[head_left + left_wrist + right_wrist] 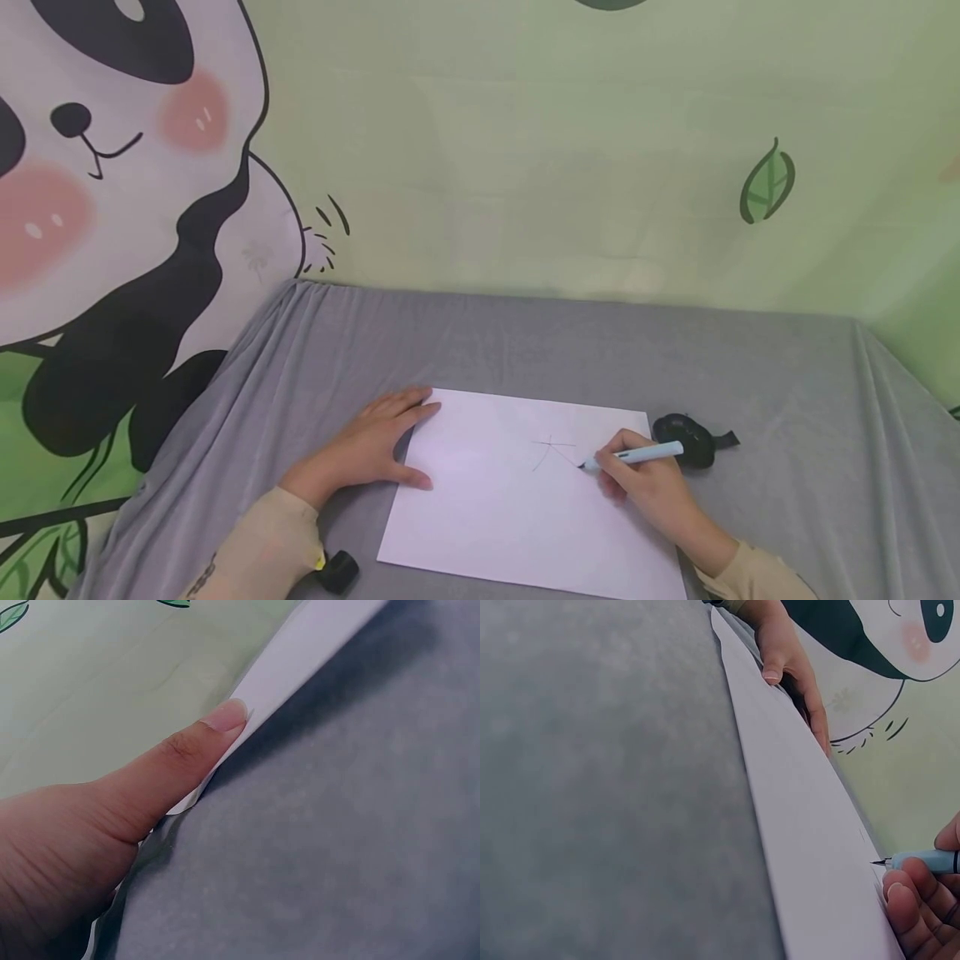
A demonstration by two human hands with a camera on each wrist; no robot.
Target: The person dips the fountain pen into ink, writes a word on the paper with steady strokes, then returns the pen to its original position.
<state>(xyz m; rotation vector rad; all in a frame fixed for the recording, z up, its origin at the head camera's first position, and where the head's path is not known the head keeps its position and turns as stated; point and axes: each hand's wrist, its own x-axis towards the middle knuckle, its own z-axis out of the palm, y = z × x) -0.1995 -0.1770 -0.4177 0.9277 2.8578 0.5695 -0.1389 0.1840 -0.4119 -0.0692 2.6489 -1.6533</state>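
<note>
A sheet of white paper (510,517) lies on the grey cloth. Thin strokes (551,444), a crossbar with lines branching below it, mark its upper middle. My right hand (648,487) pinches a light blue fountain pen (656,452) between thumb and fingers, its tip at the lower end of the right slanting stroke. In the right wrist view the pen's (930,861) dark nib shows. My left hand (375,442) rests at the paper's left edge with fingers spread, the thumb (199,746) lying on the paper's edge.
A black rounded object with a short tab (686,440) sits on the cloth beyond my right hand. Another small black object (339,572) is beside my left sleeve. Behind the cloth-covered table (487,342) stands a green backdrop with a panda (135,192).
</note>
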